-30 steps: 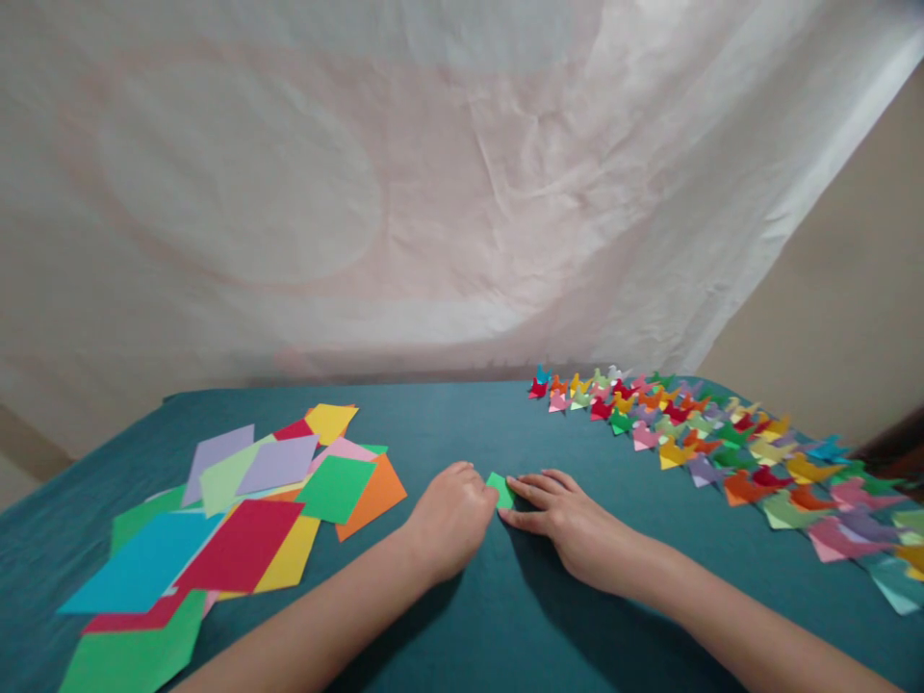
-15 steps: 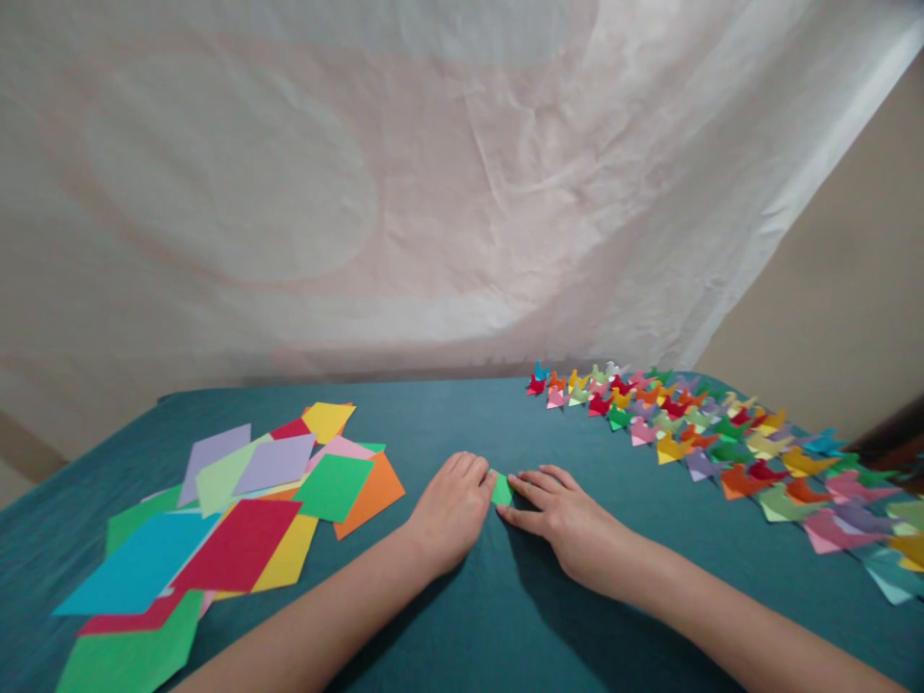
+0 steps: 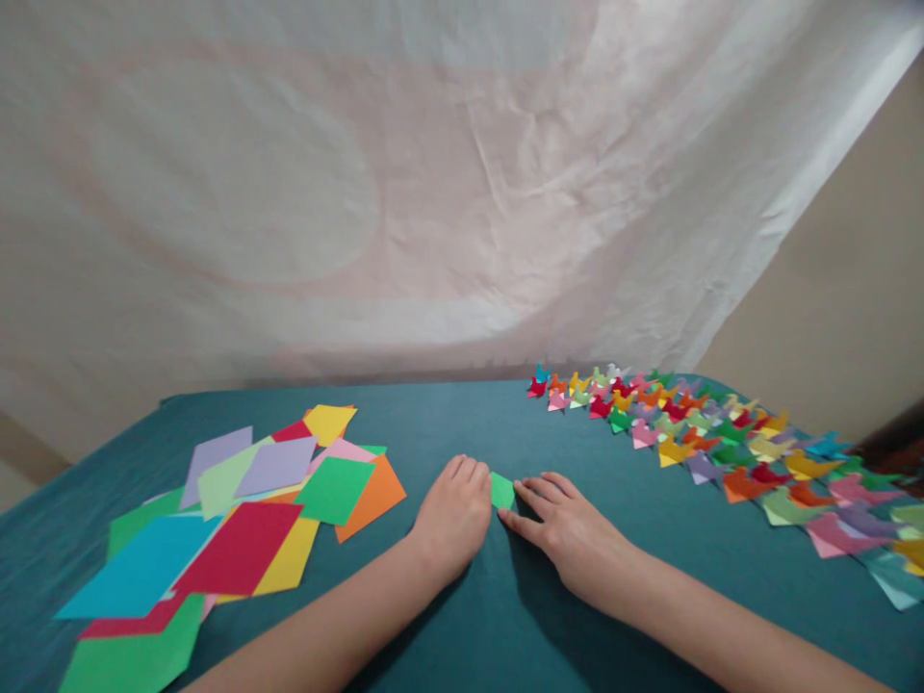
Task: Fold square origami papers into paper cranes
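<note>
A small folded piece of green paper (image 3: 502, 491) lies on the teal tablecloth between my two hands. My left hand (image 3: 454, 510) is closed at its left edge, knuckles up; the fingertips are mostly hidden behind the hand. From the other side my right hand (image 3: 555, 515) holds the paper's right edge, thumb at the near corner and index finger at the far one, with its other fingers loosely bent.
Loose coloured paper sheets (image 3: 238, 549) overlap on the left of the teal-covered table (image 3: 404, 414). Many small folded paper birds (image 3: 671, 452) stand in rows along the right side. A pale cloth (image 3: 433, 192) hangs behind the table.
My left thumb has drawn back from the paper and tucked in. Both hands have shifted slightly apart, so more of the green paper shows between them.
</note>
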Tool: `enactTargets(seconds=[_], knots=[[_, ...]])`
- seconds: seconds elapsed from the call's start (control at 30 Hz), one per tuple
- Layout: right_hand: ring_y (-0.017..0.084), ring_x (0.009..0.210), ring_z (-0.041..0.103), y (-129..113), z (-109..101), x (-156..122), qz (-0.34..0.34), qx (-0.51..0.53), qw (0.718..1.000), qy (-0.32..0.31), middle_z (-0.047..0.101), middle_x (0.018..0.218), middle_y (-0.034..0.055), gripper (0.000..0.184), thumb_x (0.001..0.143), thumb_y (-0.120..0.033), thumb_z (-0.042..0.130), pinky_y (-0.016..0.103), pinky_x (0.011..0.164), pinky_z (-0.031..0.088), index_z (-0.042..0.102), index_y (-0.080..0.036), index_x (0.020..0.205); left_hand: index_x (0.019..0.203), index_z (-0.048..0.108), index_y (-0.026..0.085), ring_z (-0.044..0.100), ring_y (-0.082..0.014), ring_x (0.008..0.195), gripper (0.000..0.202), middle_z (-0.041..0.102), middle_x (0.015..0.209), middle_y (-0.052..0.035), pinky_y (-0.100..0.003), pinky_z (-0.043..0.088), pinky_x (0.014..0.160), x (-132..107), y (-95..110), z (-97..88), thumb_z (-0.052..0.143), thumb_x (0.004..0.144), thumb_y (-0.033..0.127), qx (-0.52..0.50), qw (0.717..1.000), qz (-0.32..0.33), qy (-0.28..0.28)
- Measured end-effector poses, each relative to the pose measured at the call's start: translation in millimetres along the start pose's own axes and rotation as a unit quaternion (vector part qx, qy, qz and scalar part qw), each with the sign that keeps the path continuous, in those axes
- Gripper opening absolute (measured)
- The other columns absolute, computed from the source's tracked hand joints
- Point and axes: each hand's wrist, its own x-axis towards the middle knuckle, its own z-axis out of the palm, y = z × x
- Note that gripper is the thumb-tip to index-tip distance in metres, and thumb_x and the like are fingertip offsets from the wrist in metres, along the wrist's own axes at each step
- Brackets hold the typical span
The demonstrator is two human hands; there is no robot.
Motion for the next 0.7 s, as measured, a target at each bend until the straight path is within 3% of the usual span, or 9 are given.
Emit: enactTargets(seconds=[0.27, 0.4, 0.53, 0.7], knots=[[0.029, 0.118, 0.046, -1.8, -1.4, 0.2, 0.0, 0.002, 1.0, -0.001, 0.054, 0.125, 0.0171, 0.04, 0.089, -0.017, 0.044, 0.048, 0.1, 0.029, 0.053, -0.023, 0.127, 0.08, 0.068, 0.012, 0.052, -0.0248, 0.091, 0.019, 0.06, 0.087, -0.0103, -0.041, 0.036, 0.09, -0.5, 6.9, -13.0, 0.049, 0.084, 0.012, 0.029, 0.997, 0.053, -0.051], [0.029, 0.118, 0.046, -0.8, -0.4, 0.0, 0.001, -0.001, 1.0, -0.002, 0.053, 0.127, 0.0173, 0.038, 0.09, -0.019, 0.044, 0.048, 0.1, 0.029, 0.053, -0.023, 0.126, 0.077, 0.066, 0.013, 0.053, -0.0243, 0.088, 0.019, 0.06, 0.085, -0.0095, -0.039, 0.04, 0.084, -1.6, 2.8, -18.8, 0.048, 0.084, 0.011, 0.002, 0.998, 0.02, -0.055], [0.028, 0.118, 0.046, -0.1, 3.6, -0.4, 0.0, -0.001, 1.0, 0.012, 0.053, 0.127, 0.0168, 0.037, 0.091, -0.02, 0.043, 0.047, 0.1, 0.029, 0.053, -0.024, 0.126, 0.092, 0.063, 0.013, 0.052, -0.0237, 0.092, 0.02, 0.059, 0.094, -0.0098, -0.038, 0.042, 0.081, -5.4, 0.1, -17.5, 0.044, 0.085, 0.011, -0.043, 0.998, -0.037, -0.032], [0.029, 0.116, 0.047, -3.4, 5.0, -0.4, 0.005, -0.013, 1.0, 0.024, 0.054, 0.126, 0.0173, 0.036, 0.09, -0.019, 0.043, 0.047, 0.1, 0.029, 0.055, -0.023, 0.124, 0.111, 0.056, 0.013, 0.051, -0.0233, 0.101, 0.029, 0.059, 0.104, -0.0104, -0.038, 0.041, 0.086, -7.7, 2.5, -9.3, 0.042, 0.085, 0.011, -0.087, 0.996, -0.014, -0.031]])
